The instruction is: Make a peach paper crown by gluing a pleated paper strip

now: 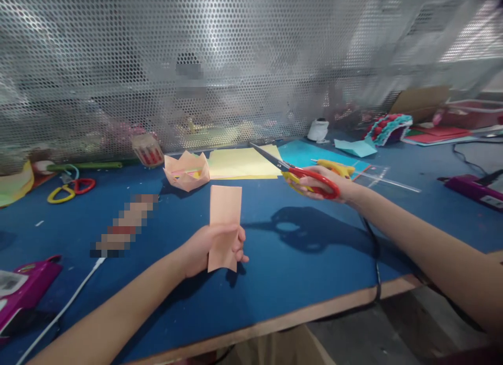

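My left hand (200, 250) grips a narrow strip of peach paper (225, 205) and holds it upright above the table. The thumb lies across the front of the paper and the fingertips show at its right edge. Higher and to the right, my right hand (314, 180) has hold of a pair of scissors (326, 184) with red and yellow handles. Their blades point up and to the left, apart from the paper. Behind the strip stands a peach folded paper bowl (186, 171) with small coloured pieces in it.
Yellow paper sheets (236, 163) and blue paper (302, 151) lie at the back, with a yellow-handled tool (336, 167) and a clear ruler (393, 181). Other scissors (73, 189) lie at left. A white cable (74, 297) crosses the table (283, 291). A perforated metal panel (251, 56) stands behind.
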Tool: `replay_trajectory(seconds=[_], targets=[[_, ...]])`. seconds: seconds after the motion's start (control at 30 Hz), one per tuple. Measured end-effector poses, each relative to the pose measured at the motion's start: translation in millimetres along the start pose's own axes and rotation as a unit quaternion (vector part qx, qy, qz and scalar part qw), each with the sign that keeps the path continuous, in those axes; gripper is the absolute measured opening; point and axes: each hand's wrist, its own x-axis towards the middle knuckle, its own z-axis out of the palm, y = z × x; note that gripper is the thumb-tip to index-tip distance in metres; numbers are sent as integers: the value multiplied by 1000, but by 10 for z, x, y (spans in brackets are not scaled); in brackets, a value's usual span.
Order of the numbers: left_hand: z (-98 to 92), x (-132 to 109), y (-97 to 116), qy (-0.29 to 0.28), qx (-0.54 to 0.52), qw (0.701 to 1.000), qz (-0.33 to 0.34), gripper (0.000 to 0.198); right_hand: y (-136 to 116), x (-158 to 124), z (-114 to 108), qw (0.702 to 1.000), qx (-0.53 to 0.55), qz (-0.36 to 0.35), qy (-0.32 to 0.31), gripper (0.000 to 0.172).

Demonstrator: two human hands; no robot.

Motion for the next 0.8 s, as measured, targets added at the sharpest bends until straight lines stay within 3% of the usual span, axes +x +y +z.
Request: replay_trajectory(seconds=[0.2, 0.37, 0.57, 0.8], targets=[[-121, -3, 31, 9, 10, 1000, 7, 23, -3, -90, 44, 995, -41, 33, -80, 39], [-95, -79, 28, -8, 21, 1000, -2, 25, -129, -167, 163, 983, -109, -14, -145, 33], [-8, -151, 52, -39, 15, 999, -16, 27, -190, -222, 204, 969, -183, -8, -163, 34], [-53, -139, 32, -36, 11, 999, -17, 32, -246, -259, 165, 951, -249, -38, -179, 42]])
